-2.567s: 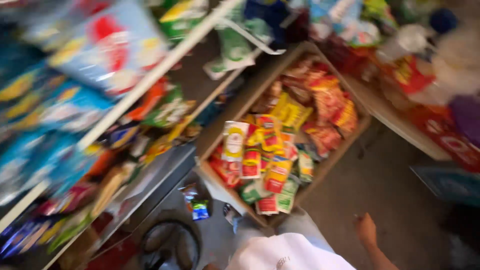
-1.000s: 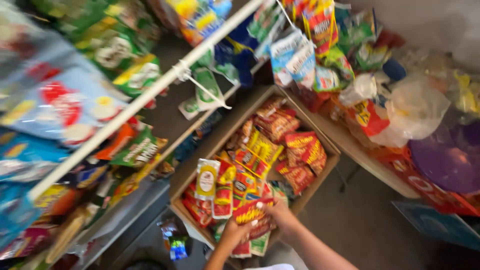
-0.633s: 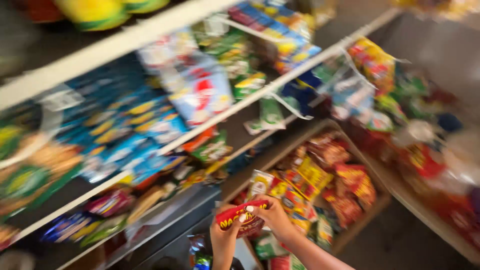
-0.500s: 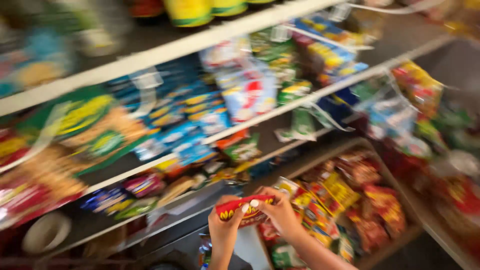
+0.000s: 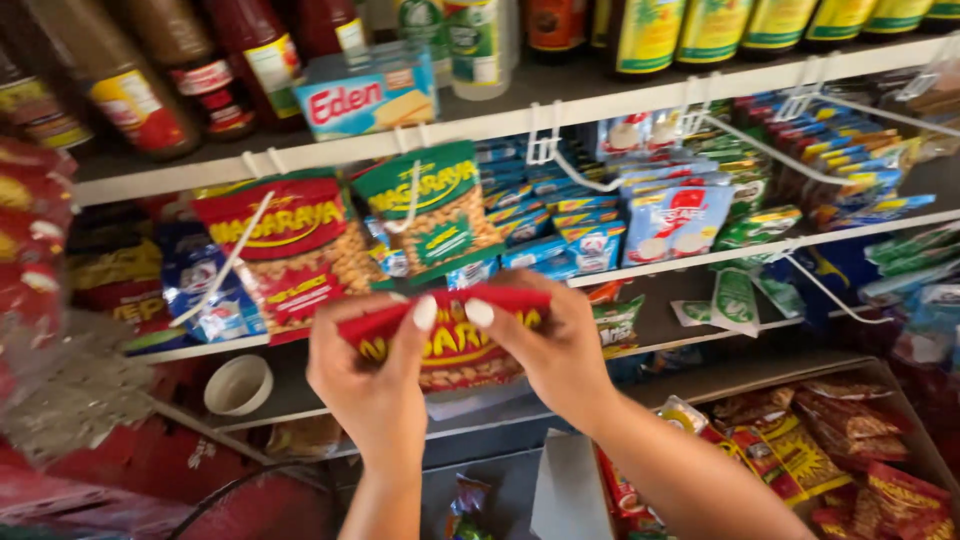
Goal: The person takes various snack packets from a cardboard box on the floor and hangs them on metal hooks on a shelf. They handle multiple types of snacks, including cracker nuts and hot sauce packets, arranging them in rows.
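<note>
Both my hands hold one red snack packet [image 5: 455,345] by its top edge, lifted in front of the shop shelves. My left hand [image 5: 375,375] pinches the packet's left side and my right hand [image 5: 550,345] pinches its right side, thumbs on the front. Just behind it hang a matching red nut packet [image 5: 295,250] and a green nut packet [image 5: 435,210] on white hooks [image 5: 405,205] from the upper shelf edge [image 5: 500,125].
Sauce bottles [image 5: 150,90] and a blue box [image 5: 370,95] stand on the top shelf. Blue sachets [image 5: 670,215] hang to the right. A wooden box [image 5: 880,375] of snack packets sits at lower right. A small white bowl [image 5: 238,385] rests on a lower shelf at left.
My hands took a red packet out of the wooden box and raised it up to the hanging packets; the view swung from the box up to the shelves.
</note>
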